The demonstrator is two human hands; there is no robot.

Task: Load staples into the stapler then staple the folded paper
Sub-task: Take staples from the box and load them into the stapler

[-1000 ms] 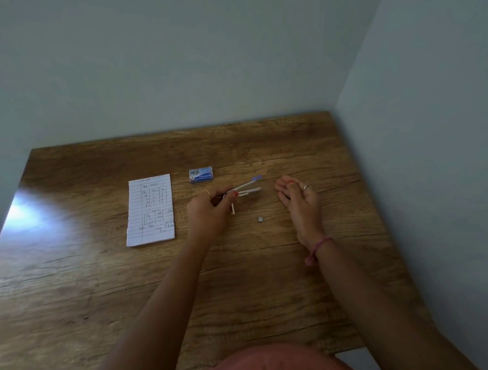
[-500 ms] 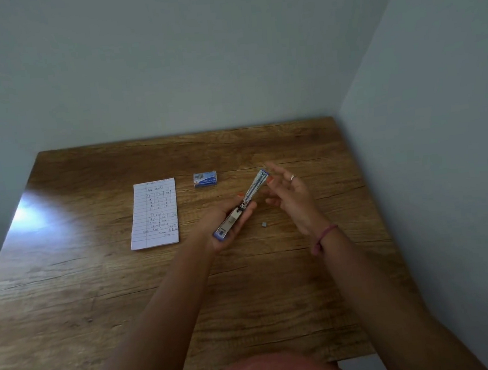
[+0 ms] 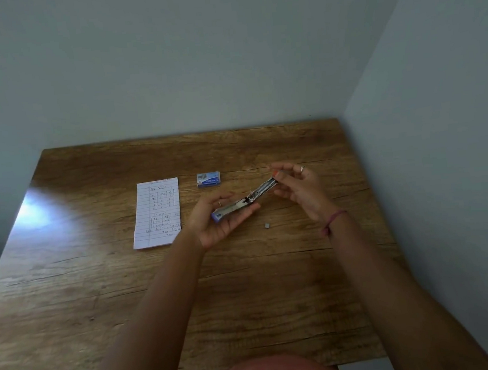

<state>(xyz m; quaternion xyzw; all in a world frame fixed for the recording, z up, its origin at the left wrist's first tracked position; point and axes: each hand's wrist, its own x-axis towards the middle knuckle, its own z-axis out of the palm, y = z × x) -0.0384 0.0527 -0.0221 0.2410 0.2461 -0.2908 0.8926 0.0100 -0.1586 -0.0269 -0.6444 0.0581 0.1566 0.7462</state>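
The stapler (image 3: 245, 201), swung wide open into one long metal strip with a blue end, is held above the wooden table (image 3: 98, 286). My left hand (image 3: 216, 221) cradles its near blue end in the palm, fingers curled round it. My right hand (image 3: 299, 189) pinches the far end of the stapler between thumb and fingertips. The folded lined paper (image 3: 158, 211) with handwriting lies flat to the left of my hands. A small blue staple box (image 3: 208, 179) sits behind them. A small block of staples (image 3: 267, 226) lies on the table under my right hand.
A pale wall runs along the table's back edge and another along its right edge. A bright patch of light falls on the table's left side.
Both hands have lifted the stapler off the table and swung it fully open. My right hand went from lying flat on the table to pinching the stapler's far end.
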